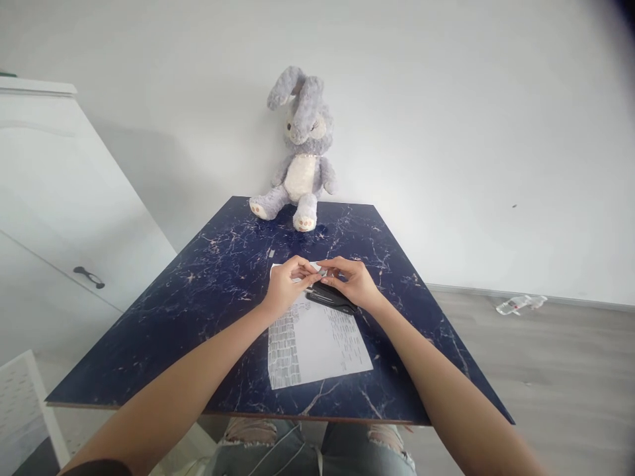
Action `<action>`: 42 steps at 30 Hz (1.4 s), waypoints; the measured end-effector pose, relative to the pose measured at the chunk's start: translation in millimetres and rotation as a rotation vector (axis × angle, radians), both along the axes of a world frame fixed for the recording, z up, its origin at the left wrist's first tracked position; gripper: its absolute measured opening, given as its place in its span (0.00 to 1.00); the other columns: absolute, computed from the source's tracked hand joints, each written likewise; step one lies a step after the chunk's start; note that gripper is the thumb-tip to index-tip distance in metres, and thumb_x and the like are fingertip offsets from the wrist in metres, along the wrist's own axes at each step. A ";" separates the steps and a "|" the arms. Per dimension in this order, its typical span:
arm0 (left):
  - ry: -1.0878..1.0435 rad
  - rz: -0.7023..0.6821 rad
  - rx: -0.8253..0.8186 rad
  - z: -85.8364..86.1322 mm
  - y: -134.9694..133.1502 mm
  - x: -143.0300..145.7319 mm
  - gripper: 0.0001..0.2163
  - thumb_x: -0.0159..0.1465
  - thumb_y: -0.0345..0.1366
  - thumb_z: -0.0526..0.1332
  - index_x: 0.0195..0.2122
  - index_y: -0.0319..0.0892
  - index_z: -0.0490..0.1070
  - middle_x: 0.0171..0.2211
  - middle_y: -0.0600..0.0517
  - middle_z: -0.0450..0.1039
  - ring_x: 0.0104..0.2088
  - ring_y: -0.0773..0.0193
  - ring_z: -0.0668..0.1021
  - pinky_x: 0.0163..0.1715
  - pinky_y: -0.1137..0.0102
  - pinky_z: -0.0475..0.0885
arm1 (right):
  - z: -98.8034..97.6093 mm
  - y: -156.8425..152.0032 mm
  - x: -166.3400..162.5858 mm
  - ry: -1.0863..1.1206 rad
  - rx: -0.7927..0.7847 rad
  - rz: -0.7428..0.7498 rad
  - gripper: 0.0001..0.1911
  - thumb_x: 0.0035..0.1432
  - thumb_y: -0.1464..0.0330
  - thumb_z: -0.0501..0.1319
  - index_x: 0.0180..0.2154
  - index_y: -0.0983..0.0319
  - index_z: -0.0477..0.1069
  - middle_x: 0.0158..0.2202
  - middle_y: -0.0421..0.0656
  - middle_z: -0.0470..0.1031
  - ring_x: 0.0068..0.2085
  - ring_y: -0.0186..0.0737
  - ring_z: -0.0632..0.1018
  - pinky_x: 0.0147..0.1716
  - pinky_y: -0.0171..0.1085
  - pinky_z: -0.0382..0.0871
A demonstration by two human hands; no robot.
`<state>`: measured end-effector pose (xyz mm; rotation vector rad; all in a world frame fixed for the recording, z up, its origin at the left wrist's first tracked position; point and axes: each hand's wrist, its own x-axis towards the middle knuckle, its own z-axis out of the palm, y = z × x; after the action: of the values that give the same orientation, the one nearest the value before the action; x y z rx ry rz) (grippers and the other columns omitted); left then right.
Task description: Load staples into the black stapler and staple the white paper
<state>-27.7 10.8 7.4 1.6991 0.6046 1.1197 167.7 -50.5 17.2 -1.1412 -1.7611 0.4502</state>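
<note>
My left hand [288,285] and my right hand [351,283] meet over the top part of a printed paper sheet [317,350], fingertips pinched close together. Between them shows a small silvery-grey piece that looks like a strip of staples [322,272], mostly covered by the fingers. Under my right hand a black stapler [331,299] lies on the sheet, its far end partly hidden. Another small silvery strip [272,253] rests on the dark blue marbled table [198,317], beyond the sheet's top left corner.
A grey plush rabbit [302,152] sits at the table's far edge against the white wall. To the left stands a white cabinet [64,198] with a dark handle. A clear plastic item [520,304] lies on the floor at right.
</note>
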 end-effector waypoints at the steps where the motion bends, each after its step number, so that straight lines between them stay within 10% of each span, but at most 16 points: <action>1: 0.010 -0.015 0.020 0.0 0.3 -0.5 0.13 0.58 0.47 0.73 0.35 0.45 0.75 0.35 0.49 0.80 0.37 0.57 0.83 0.45 0.62 0.78 | -0.2 0.1 -0.4 0.013 -0.002 0.016 0.13 0.64 0.59 0.67 0.47 0.57 0.81 0.39 0.46 0.81 0.37 0.42 0.77 0.40 0.42 0.74; 7: 0.124 0.182 0.190 -7.2 47.3 -20.3 0.12 0.70 0.45 0.61 0.45 0.44 0.76 0.42 0.46 0.80 0.44 0.56 0.82 0.51 0.63 0.75 | -3.9 10.0 36.5 0.033 -0.052 -0.215 0.13 0.60 0.59 0.68 0.42 0.60 0.82 0.36 0.46 0.81 0.35 0.42 0.78 0.38 0.41 0.73; 12: 0.717 0.388 0.403 -31.6 105.2 -43.1 0.16 0.71 0.35 0.57 0.57 0.43 0.76 0.65 0.42 0.67 0.65 0.46 0.68 0.65 0.50 0.62 | -32.0 22.7 90.9 -0.054 -0.252 -0.590 0.11 0.53 0.65 0.71 0.37 0.64 0.82 0.32 0.46 0.82 0.35 0.44 0.80 0.39 0.40 0.73; 20: 0.868 0.438 0.434 -38.8 110.8 -57.9 0.13 0.65 0.27 0.60 0.47 0.44 0.81 0.49 0.44 0.80 0.50 0.50 0.80 0.56 0.60 0.71 | -35.3 19.6 90.4 -0.237 -0.204 -0.683 0.16 0.53 0.65 0.69 0.44 0.64 0.81 0.35 0.45 0.77 0.38 0.44 0.77 0.45 0.43 0.70; 29: 0.887 0.627 0.384 -39.5 110.0 -64.3 0.14 0.64 0.30 0.63 0.51 0.40 0.79 0.53 0.40 0.74 0.48 0.51 0.79 0.54 0.60 0.71 | 9.5 -2.5 38.1 -0.322 -0.254 0.186 0.23 0.58 0.49 0.67 0.42 0.61 0.73 0.38 0.40 0.71 0.35 0.37 0.70 0.35 0.35 0.64; 36: 1.050 0.649 0.375 -30.5 106.0 -73.8 0.08 0.66 0.31 0.61 0.33 0.39 0.80 0.38 0.40 0.77 0.42 0.49 0.79 0.46 0.60 0.72 | 3.6 -3.4 32.9 -0.524 -0.269 0.239 0.13 0.62 0.58 0.64 0.36 0.61 0.67 0.34 0.40 0.70 0.32 0.37 0.68 0.32 0.36 0.58; 42: 0.676 0.515 0.312 -20.8 94.6 -56.9 0.05 0.70 0.34 0.56 0.44 0.43 0.71 0.37 0.47 0.78 0.36 0.58 0.79 0.40 0.67 0.71 | -1.2 -2.1 28.9 -0.489 -0.277 0.233 0.09 0.62 0.62 0.63 0.36 0.60 0.67 0.32 0.39 0.72 0.31 0.37 0.71 0.31 0.36 0.59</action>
<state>-84.6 105.4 -13.4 2.2873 1.4099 0.9977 196.6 -52.6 16.0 -1.3231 -2.3275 0.6066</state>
